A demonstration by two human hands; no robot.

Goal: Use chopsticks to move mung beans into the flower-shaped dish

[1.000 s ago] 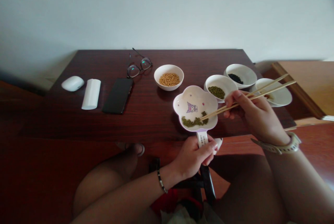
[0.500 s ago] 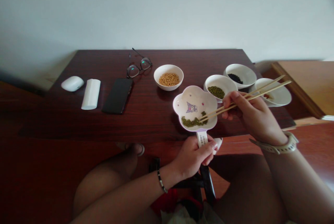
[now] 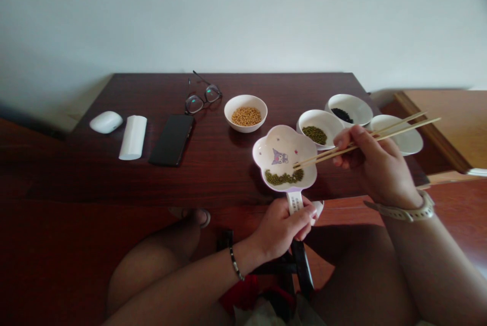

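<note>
A flower-shaped white dish (image 3: 279, 143) with a cartoon print sits at the table's near edge, with green beans (image 3: 283, 178) heaped along its near side. My left hand (image 3: 283, 227) is closed around the dish's handle (image 3: 294, 202). My right hand (image 3: 375, 166) grips a pair of wooden chopsticks (image 3: 365, 141); their tips hover just above the green beans at the dish's right side. Just beyond the dish stands a small white bowl of green beans (image 3: 318, 124).
On the dark wooden table (image 3: 213, 164) stand a bowl of yellow beans (image 3: 245, 112), a bowl of black seeds (image 3: 350, 109) and another white bowl (image 3: 403, 138) at the right. Glasses (image 3: 201, 97), a black phone (image 3: 172, 139), a white case (image 3: 133, 137) and a white mouse (image 3: 105, 121) lie left.
The chopstick tips have lifted slightly off the bean heap in the dish, and my right hand has risen and shifted a little right. My left hand stays on the handle.
</note>
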